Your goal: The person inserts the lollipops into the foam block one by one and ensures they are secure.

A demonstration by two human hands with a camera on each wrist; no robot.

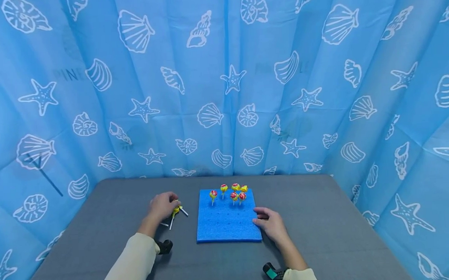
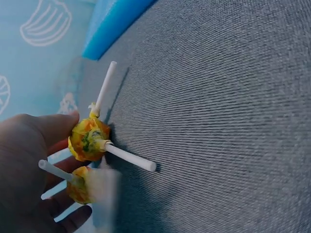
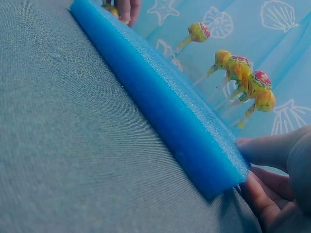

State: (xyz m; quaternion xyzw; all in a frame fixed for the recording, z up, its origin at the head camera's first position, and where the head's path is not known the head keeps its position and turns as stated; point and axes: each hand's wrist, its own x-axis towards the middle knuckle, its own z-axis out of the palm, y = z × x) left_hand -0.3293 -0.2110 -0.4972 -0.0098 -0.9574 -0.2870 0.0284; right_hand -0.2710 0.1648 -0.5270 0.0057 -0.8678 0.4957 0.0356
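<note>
"Left hand (image 1: 163,206) curls low over the table (image 1: 306,203), thumb and fingers pinching a yellow-wrapped lollipop (image 2: 89,136); white sticks poke out around it."

"And the right hand (image 1: 272,225)?"

"Relaxed, thumb parted from the fingers; its tips touch the right edge of a blue foam board (image 1: 228,229)."

"What about the surroundings?"

"Grey, ribbed cloth covers the table; a blue curtain (image 1: 230,102) with white shells and starfish hangs behind and on both sides; pale sleeves (image 1: 126,261) cover the forearms, and a black device (image 1: 164,247) sits at each wrist."

"Where do the lollipops lie, then?"

"One loose group is at the left hand, left of the board and apart from it; a second lollipop (image 2: 77,187) there sits beside the pinched one; six standing lollipops (image 1: 233,196) rise from the board's far half, beyond the right hand and to its left."
</note>
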